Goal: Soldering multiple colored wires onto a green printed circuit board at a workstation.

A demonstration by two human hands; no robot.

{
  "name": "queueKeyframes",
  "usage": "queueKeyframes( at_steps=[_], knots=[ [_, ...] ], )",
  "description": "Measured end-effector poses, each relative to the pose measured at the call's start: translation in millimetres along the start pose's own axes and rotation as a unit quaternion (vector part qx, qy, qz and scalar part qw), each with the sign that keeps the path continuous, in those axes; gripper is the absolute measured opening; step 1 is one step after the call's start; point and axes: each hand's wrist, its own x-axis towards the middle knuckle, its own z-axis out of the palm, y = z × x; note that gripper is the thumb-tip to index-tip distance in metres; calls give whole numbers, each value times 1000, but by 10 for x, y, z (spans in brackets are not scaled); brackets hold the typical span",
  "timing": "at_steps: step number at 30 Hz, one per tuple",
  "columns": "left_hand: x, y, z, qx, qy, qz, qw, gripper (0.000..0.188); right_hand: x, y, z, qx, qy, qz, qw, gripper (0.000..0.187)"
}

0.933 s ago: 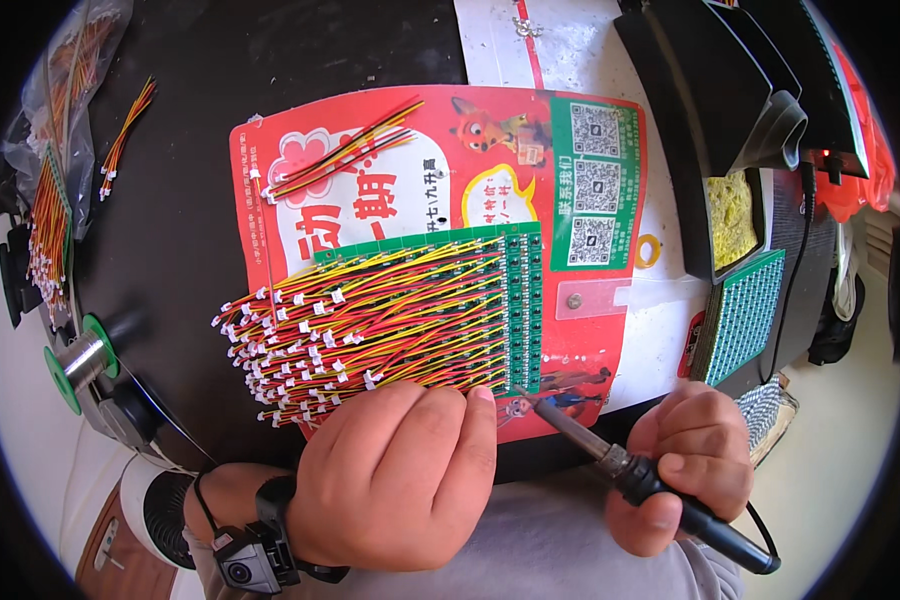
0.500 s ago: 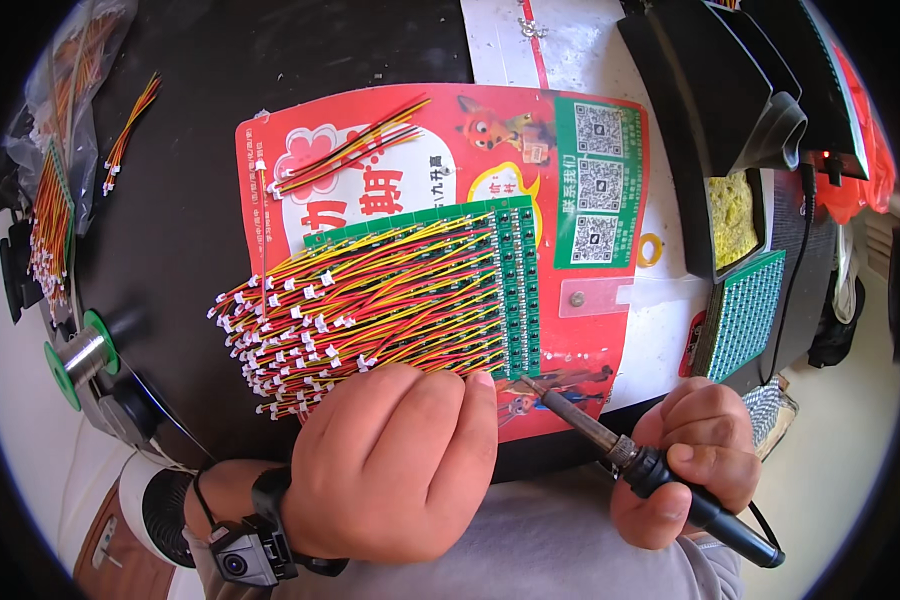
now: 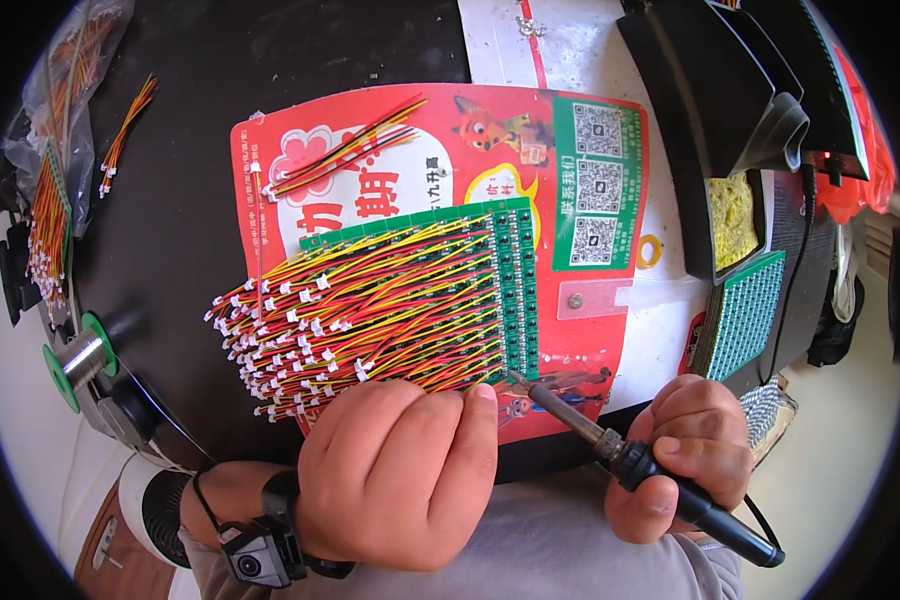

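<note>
A green circuit board panel [image 3: 516, 290] lies on a red printed sheet [image 3: 615, 345]. Rows of red, yellow and black wires [image 3: 400, 300] run leftward from it, ending in small white connectors [image 3: 305, 330]. My left hand [image 3: 400, 475] is closed in a pinch at the panel's near edge; its fingers hide whatever is between them. A soldering iron [image 3: 573, 415] with a black handle is gripped in my right hand [image 3: 695, 455]. Its tip points up and left, at the panel's near right corner beside my left fingertips.
Loose wires [image 3: 345, 150] lie on the sheet's far part. At left are a solder spool [image 3: 82, 358], a wire bundle [image 3: 127, 135] and a plastic bag of wires [image 3: 80, 65]. At right stand stacked green boards [image 3: 748, 315] and a yellow sponge [image 3: 733, 222] in a holder.
The iron's tip has shifted slightly left and up along the panel's near corner. My left hand has moved a little toward me, and the sheet and panel sit slightly farther left.
</note>
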Motion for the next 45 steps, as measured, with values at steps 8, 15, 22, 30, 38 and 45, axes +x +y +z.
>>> queueKeyframes(
  at_steps=[8,15,22,30,38,45],
  knots=[
    [-24,-1,10,3,-4,-1,1000,21,14,-12,32,-3,1,6,1000,31],
    [11,-15,-6,-31,-10,5,999,19,21,-35,54,-11,16,18,1000,31],
    [-20,-4,21,9,-5,-3,1000,21,-6,20,170,-32,40,-7,999,31],
    [-21,-2,38,11,-3,0,1000,21,-30,-6,209,-53,117,-5,992,30],
    [-7,13,24,1,5,-9,1000,20,-32,-21,193,-51,100,2,994,29],
    [-23,12,13,9,6,-19,1000,18,-8,0,115,-26,42,0,999,28]
  ],
)
